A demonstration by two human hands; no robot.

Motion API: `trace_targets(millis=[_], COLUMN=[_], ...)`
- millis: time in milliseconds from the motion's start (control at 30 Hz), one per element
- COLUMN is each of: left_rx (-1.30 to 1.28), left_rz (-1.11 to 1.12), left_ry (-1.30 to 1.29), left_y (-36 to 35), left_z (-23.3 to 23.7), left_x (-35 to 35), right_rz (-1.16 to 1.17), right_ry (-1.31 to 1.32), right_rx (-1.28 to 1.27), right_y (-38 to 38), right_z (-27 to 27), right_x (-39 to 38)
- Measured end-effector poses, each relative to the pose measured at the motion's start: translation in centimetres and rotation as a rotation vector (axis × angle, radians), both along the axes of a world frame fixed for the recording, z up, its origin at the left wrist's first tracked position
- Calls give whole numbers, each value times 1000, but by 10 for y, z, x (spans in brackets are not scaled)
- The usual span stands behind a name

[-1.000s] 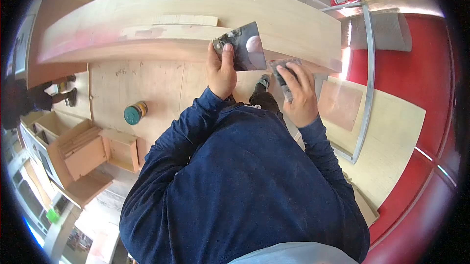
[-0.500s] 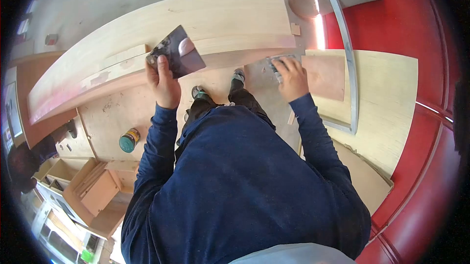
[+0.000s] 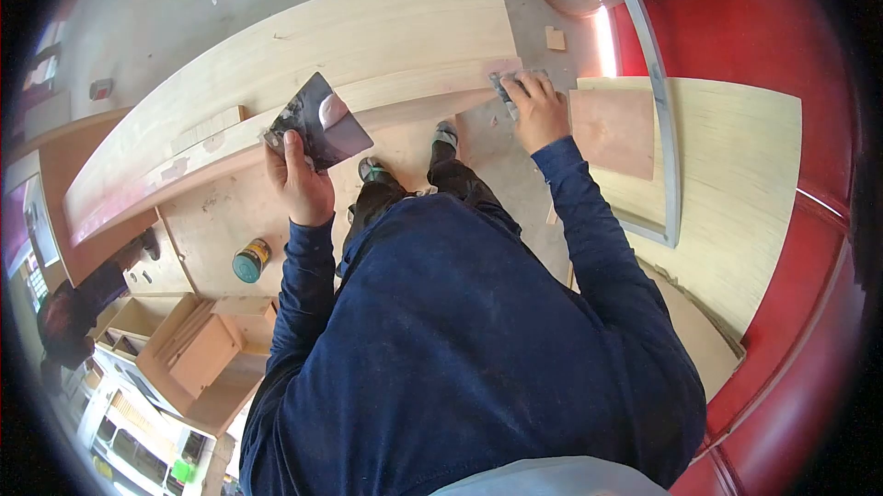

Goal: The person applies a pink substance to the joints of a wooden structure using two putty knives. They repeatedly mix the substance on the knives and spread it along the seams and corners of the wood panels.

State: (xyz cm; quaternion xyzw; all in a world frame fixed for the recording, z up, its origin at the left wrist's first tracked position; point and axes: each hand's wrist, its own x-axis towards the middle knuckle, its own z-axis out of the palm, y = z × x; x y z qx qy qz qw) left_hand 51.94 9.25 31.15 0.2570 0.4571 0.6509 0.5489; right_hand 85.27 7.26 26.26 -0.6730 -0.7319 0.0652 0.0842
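My left hand (image 3: 303,190) grips a dark, smeared flat plate (image 3: 303,116), thumb on top, with a lump of pinkish putty (image 3: 332,110) lying on it. Over at the right, my right hand (image 3: 541,117) is closed around a grey, stained putty scraper (image 3: 502,85), whose blade is right at the end of a long pale wooden piece (image 3: 395,22). Pinkish filler patches (image 3: 175,169) show along that piece's near edge. The plate overlaps the edge in this view.
A can with a green end (image 3: 250,262) stands on the floor left of my legs. A metal frame (image 3: 659,91) leans over a plywood panel (image 3: 736,174) by red panels (image 3: 763,27). Wooden cabinets (image 3: 189,358) and another person (image 3: 72,317) are at the left.
My right hand has moved up and slightly left, bringing the scraper to the wooden piece's end. My left hand with the plate has dropped slightly. The view has shifted a little.
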Motion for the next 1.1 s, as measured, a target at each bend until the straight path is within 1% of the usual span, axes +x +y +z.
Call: trace_targets(millis=[67,100,167,200,267,400,533,600,667,700,767,800,867,900,967,1067,1100], left_rx=[-2,2,-3,2,-2,15,18,26,26,28,27,26,24,23,15,16,18], left_rz=[15,17,28,28,22,15,10,9,17,16,5,9,4,1,0,-18,-18], left_ry=[9,9,-28,-29,-28,-32,-18,-24,-15,-18,-21,-20,-31,-31,-48,-43,-45], left_y=[0,1,0,0,0,-4,-6,-5,-6,-6,-9,-10,-11,-12,-12,-12,-12], left_z=[0,0,1,2,5,2,-2,-2,-2,-2,0,0,-1,-2,-5,-4,-4], left_x=[4,6,8,10,13,9,4,2,2,1,-1,-2,-4,-5,-8,-9,-11], right_rz=[-6,-4,27,27,28,22,2,-8,-6,-8,-19,-14,-20,-22,-52,-33,-34], right_ry=[8,8,50,49,36,-53,-8,10,65,63,20,21,-74,-75,26,17,15], right_rx=[-74,-70,-171,-167,8,-1,-6,-12,-74,-72,-9,-10,-34,-35,23,-16,-14], right_y=[-2,1,5,6,10,16,12,15,18,17,17,17,14,12,11,16,18], right_z=[7,13,25,21,10,4,-5,2,11,8,-2,-3,-4,-5,-7,-2,9], right_x=[-1,-1,-4,-4,-5,-5,-3,-5,-6,-6,-6,-6,-5,-6,-7,-8,-8])
